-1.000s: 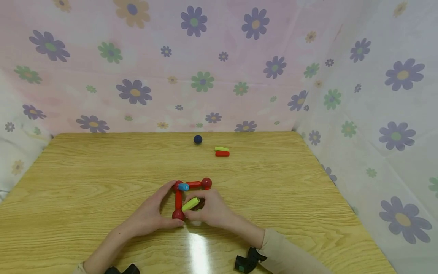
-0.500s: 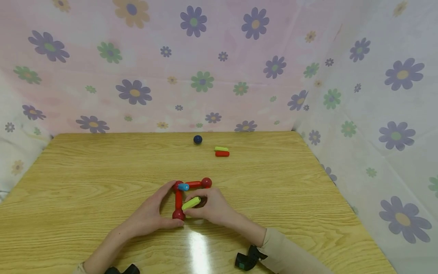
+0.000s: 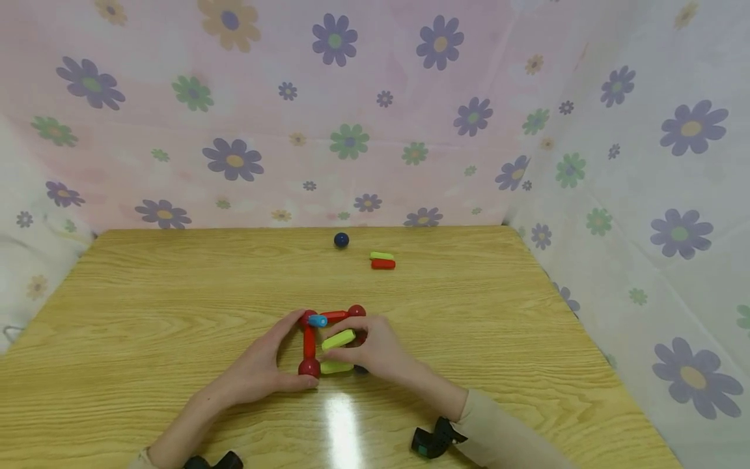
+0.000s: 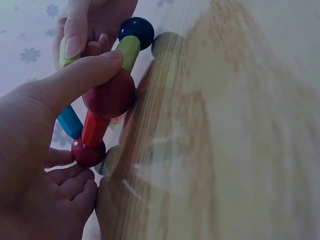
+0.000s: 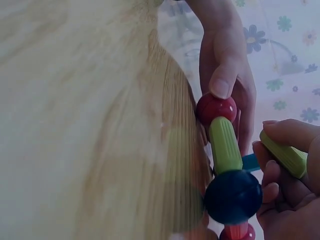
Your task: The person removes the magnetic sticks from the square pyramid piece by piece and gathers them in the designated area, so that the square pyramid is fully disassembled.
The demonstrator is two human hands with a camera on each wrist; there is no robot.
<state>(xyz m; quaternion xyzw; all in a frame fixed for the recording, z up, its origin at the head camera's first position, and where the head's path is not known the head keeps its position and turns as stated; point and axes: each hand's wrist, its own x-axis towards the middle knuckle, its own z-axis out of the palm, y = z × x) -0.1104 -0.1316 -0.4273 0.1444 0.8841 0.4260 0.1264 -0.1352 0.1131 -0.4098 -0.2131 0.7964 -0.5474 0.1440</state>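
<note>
A square frame of magnetic balls and sticks lies on the table (image 3: 176,293). It has a red ball (image 3: 309,369) at front left, more red balls at the back corners, and a dark blue ball (image 5: 233,196) at front right. Red sticks and one yellow-green stick (image 5: 225,145) join them. From the back left ball a blue stick (image 3: 318,320) rises. My left hand (image 3: 258,368) spans the frame's left side, thumb on the front ball, fingers at the back one. Between right thumb and fingers, my right hand (image 3: 381,348) pinches a loose yellow-green magnetic stick (image 3: 338,339) above the frame.
Further back lie a loose dark blue ball (image 3: 342,240), a yellow-green stick (image 3: 382,256) and a red stick (image 3: 383,264) side by side. Flowered cloth (image 3: 351,98) hangs behind the table and along its sides.
My right hand has shifted slightly away from me and to the right with the pinched stick, so the frame's front yellow-green stick now shows. The left hand keeps its hold.
</note>
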